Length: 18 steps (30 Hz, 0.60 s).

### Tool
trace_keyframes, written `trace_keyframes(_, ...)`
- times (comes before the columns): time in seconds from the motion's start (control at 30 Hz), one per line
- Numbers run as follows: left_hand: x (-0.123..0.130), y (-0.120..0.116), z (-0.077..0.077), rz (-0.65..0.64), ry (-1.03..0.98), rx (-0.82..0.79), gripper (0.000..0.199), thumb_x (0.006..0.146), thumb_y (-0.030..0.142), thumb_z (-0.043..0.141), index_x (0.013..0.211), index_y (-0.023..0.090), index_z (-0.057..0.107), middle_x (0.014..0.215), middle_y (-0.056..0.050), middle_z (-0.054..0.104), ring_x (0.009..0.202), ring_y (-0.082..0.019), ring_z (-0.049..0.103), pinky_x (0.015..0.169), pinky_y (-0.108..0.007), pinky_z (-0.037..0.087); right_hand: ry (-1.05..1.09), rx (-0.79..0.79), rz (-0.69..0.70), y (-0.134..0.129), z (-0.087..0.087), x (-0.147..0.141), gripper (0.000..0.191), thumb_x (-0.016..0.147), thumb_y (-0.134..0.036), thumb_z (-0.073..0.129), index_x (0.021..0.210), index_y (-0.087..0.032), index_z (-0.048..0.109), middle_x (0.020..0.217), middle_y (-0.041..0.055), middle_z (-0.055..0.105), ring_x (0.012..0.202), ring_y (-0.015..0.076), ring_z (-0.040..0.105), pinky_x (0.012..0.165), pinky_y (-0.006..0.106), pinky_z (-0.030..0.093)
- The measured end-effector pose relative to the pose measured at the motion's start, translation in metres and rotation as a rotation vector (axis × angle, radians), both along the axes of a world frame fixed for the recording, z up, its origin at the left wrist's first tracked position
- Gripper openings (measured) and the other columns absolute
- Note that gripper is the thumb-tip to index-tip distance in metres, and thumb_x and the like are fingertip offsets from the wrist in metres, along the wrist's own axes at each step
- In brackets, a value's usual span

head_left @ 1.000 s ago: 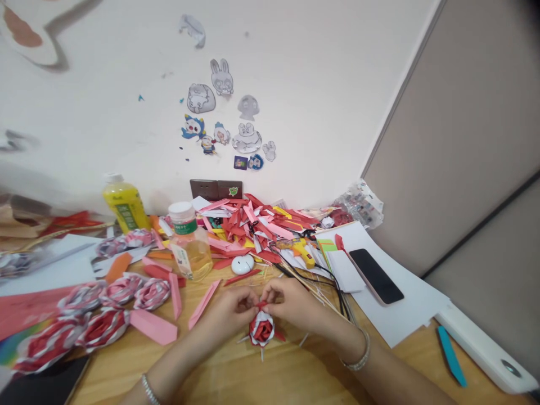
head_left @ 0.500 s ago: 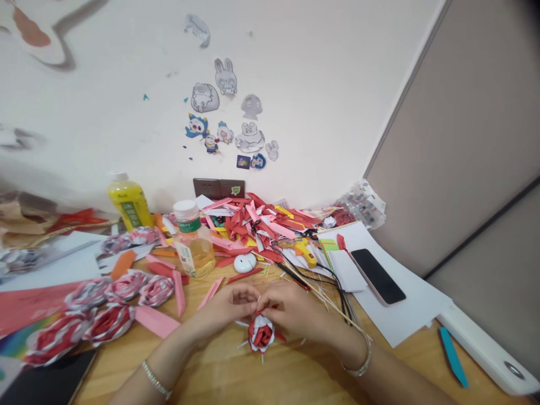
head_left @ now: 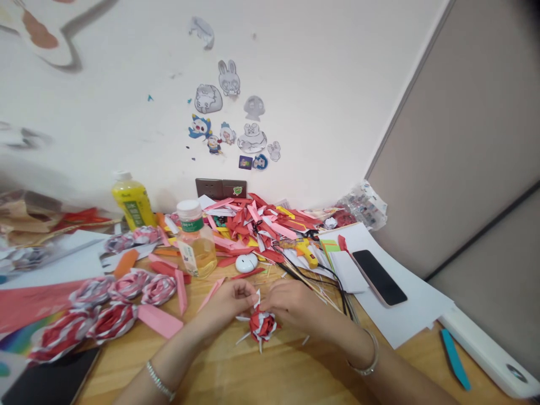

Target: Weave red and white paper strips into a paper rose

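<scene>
Rose [head_left: 263, 325]! Left hand [head_left: 234, 301] seemingly pinches its white tip [head_left: 257, 299], right hand [head_left: 289, 304] curls, grip hidden; I fear hard tugging could tear it.

The flower [head_left: 263, 326] seems matt folded paper; the tabletop [head_left: 236, 379] is smooth, faintly glossy wood.

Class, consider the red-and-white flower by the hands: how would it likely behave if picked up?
The red-and-white flower is probably light, seeming folded from thin strips. Its layered folds may crush if squeezed hard. The narrow white ends jutting out around it would likely bend first.
</scene>
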<state>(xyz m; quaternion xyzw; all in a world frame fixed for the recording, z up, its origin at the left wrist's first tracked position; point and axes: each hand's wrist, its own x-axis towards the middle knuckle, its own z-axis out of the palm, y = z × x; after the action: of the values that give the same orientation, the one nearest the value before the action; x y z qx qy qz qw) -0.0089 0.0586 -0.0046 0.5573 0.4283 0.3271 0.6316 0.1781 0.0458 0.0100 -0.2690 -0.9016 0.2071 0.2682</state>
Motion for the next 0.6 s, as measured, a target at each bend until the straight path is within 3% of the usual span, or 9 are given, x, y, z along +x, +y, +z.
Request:
trace_keyframes(0.13,0.000,0.001,-0.002,0.010,0.009,0.024,0.036,0.059,0.046,0.073,0.066,0.015,0.056,0.057,0.004,0.059,0.052,-0.011,0.055,0.052,-0.022,0.040,-0.044,-0.037,-0.064,-0.004,0.011,0.000,0.022,0.088,-0.018,0.047,0.100,-0.024,0.065,0.095,0.0010,0.067,0.087,0.0154,0.058,0.080,0.026,0.040)
trace_keyframes(0.23,0.000,0.002,-0.002,0.013,0.020,0.057,0.035,0.060,0.046,0.072,0.065,0.015,0.056,0.056,0.005,0.058,0.052,-0.011,0.055,0.052,-0.022,0.041,-0.034,-0.116,-0.145,-0.007,0.015,-0.003,0.024,0.090,-0.021,0.042,0.089,-0.022,0.066,0.086,0.0008,0.066,0.080,0.0144,0.058,0.075,0.025,0.040)
trace_keyframes(0.4,0.002,0.001,-0.002,0.039,0.020,0.070,0.036,0.060,0.048,0.070,0.063,0.016,0.054,0.054,0.005,0.056,0.052,-0.011,0.054,0.053,-0.023,0.041,-0.039,-0.125,-0.153,-0.008,0.017,-0.006,0.033,0.093,-0.027,0.037,0.074,-0.019,0.062,0.076,0.0005,0.063,0.076,0.0141,0.054,0.073,0.024,0.039)
trace_keyframes(0.6,0.003,0.001,-0.003,0.028,-0.007,0.022,0.035,0.059,0.046,0.072,0.064,0.016,0.055,0.055,0.005,0.058,0.052,-0.012,0.056,0.052,-0.022,0.040,-0.032,-0.110,-0.144,-0.008,0.016,-0.006,0.032,0.093,-0.025,0.038,0.073,-0.019,0.062,0.075,0.0003,0.063,0.075,0.0140,0.054,0.074,0.025,0.038)
